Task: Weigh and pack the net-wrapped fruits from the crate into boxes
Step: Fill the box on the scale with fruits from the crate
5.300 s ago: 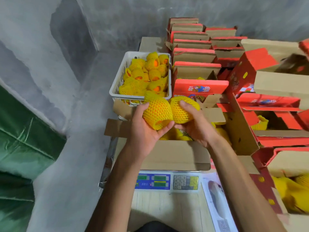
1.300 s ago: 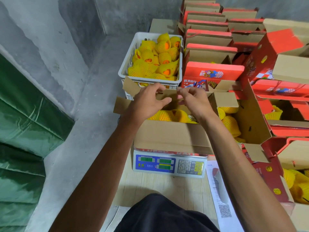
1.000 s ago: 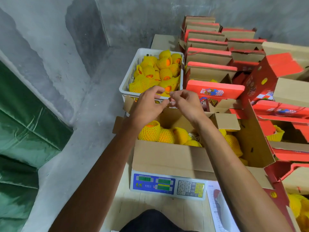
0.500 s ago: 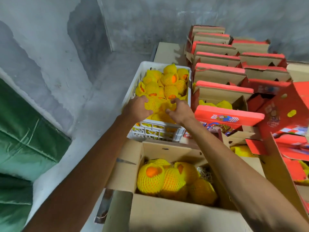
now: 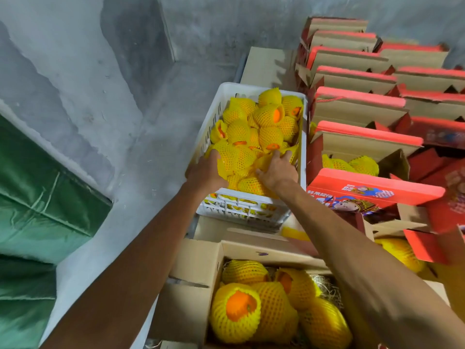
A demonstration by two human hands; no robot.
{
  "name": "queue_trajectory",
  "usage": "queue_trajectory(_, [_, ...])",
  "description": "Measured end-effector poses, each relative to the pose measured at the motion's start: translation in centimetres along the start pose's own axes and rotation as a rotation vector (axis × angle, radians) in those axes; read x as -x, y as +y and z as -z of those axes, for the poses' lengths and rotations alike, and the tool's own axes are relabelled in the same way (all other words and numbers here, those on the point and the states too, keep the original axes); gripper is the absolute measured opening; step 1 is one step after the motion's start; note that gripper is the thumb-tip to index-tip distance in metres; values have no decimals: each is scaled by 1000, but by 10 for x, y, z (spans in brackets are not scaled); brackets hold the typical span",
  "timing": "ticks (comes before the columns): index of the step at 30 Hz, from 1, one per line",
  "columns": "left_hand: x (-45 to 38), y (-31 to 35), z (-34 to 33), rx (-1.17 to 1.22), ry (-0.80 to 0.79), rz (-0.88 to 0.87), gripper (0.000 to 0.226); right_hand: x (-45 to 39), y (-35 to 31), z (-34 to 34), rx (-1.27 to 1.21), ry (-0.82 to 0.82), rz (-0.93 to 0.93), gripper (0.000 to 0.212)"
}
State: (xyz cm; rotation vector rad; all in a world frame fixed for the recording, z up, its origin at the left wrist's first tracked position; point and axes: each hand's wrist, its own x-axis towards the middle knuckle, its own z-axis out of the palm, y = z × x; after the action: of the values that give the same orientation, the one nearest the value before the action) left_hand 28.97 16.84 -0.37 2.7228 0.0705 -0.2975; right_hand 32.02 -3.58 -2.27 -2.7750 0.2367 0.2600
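Over the near end of the white crate [image 5: 214, 114], both hands reach into the heap of net-wrapped fruits. The left hand [image 5: 205, 172] grasps one net-wrapped fruit [image 5: 232, 156] by the crate's left wall; the right hand [image 5: 276, 168] lies spread with straight fingers on fruits near the right wall. Nearer the person, an open cardboard box [image 5: 193, 263] holds more wrapped fruits. Red boxes [image 5: 364, 132] stand right of the crate.

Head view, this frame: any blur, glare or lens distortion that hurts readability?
Head view: wide-angle bending bows the wall edges; motion blur smears the red boxes at far right; crate and both hands, left hand and right hand, stay sharp; even light, no glare.
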Motion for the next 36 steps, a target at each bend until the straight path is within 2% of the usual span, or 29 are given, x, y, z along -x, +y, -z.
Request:
queue_trajectory(6, [9, 3, 6, 98, 78, -3, 91, 8, 0, 10, -80, 82, 113, 78])
queue_trajectory(9, [20, 10, 20, 216, 158, -57, 85, 22, -7, 30, -171, 87, 132, 76])
queue_trajectory(13, [49, 27, 44, 339, 178, -139, 70, 57, -10, 59, -321, 93, 169, 77])
queue_trajectory(16, [80, 40, 52, 405, 194, -164, 71, 98, -7, 76, -421, 123, 191, 77])
queue_trajectory(22, [153, 63, 52, 515, 225, -240, 63, 187, 18, 98, -569, 228, 230, 57])
queue_trajectory(26, [200, 79, 48, 526, 237, -276, 71, 238, 47, 104, -638, 278, 210, 58])
queue_trajectory(32, [250, 104, 31, 583, 242, -298, 75, 288, 86, 100, -652, 266, 129, 36])
queue_trajectory(36, [270, 111, 14, 513, 204, -286, 73, 309, 104, 96, -590, 241, 107, 53])
